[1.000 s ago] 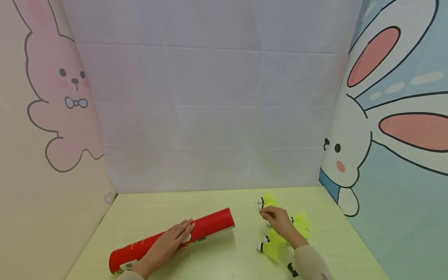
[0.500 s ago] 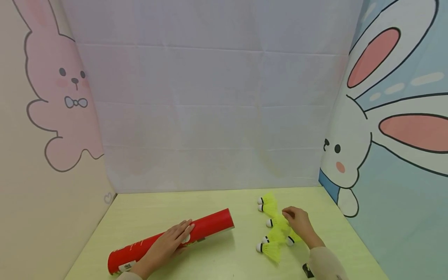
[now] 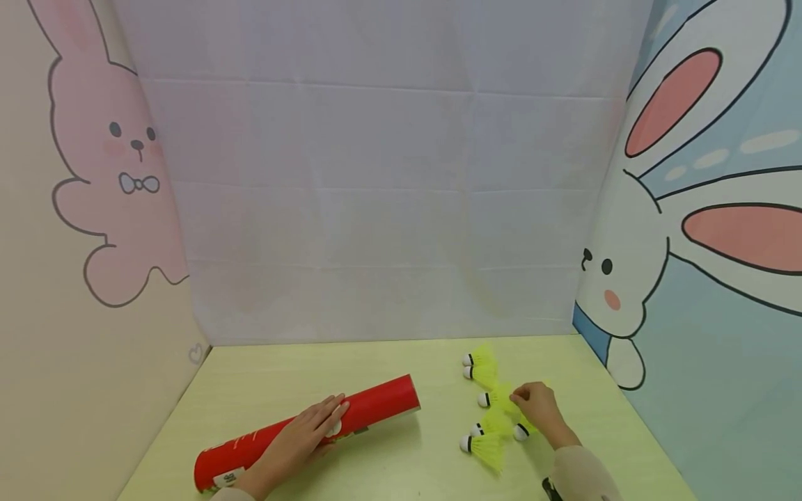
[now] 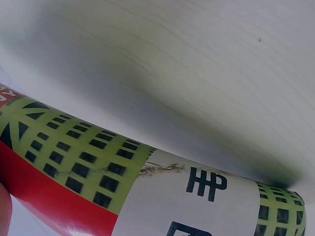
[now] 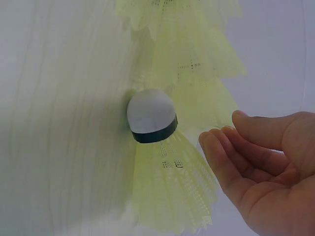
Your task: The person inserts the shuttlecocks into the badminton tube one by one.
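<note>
Left hand (image 3: 298, 435) grips red tube (image 3: 385, 401). Right hand (image 3: 541, 408) near shuttlecocks (image 3: 484, 447); can't tell if pinching. Probably light, bendy; pinch hard white tip (image 5: 150, 112).

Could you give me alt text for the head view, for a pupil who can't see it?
At a pale table, a person's left hand holds a red tube; their right hand is close to several yellow shuttlecocks. Cartoon rabbits decorate the side walls.

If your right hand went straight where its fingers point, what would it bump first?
Probably the frilly yellow skirt of the shuttlecock just left of the right hand. They look very close, maybe even touching; depth is hard to judge.
</note>
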### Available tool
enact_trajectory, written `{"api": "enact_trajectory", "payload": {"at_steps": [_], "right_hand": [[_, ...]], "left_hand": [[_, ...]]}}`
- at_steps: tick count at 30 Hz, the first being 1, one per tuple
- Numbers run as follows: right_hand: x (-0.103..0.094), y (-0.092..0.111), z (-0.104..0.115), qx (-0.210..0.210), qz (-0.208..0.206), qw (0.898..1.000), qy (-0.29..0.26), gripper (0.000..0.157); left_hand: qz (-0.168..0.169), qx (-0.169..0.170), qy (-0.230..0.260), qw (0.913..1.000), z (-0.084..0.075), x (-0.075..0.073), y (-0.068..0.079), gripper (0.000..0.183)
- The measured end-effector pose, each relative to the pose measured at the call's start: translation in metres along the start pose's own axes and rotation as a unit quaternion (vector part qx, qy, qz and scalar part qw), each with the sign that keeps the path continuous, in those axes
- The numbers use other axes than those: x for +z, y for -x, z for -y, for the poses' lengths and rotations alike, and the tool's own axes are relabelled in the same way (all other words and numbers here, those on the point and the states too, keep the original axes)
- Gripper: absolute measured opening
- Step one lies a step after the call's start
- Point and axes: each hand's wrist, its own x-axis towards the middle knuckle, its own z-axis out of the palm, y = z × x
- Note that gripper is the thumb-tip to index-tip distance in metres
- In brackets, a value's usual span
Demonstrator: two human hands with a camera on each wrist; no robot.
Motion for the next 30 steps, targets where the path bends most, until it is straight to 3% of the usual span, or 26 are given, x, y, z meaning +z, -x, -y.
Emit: {"api": "enact_trajectory", "payload": {"at_steps": [10, 20, 30], "right_hand": [[0.009, 0.001, 0.003, 0.002, 0.001, 1.0, 0.006, 0.01], [0.005, 0.001, 0.008, -0.026, -0.011, 1.0, 0.001, 0.009], [0.001, -0.003, 0.029, -0.041, -0.015, 0.999, -0.03, 0.01]], "left_hand": [[0.002, 0.001, 0.005, 1.0, 0.001, 0.002, 0.001, 0.097], [0.001, 0.0, 0.012, 0.9999, 0.001, 0.001, 0.0, 0.096], [-0.014, 0.021, 0.008, 0.9996, 0.003, 0.002, -0.002, 0.095]]}}
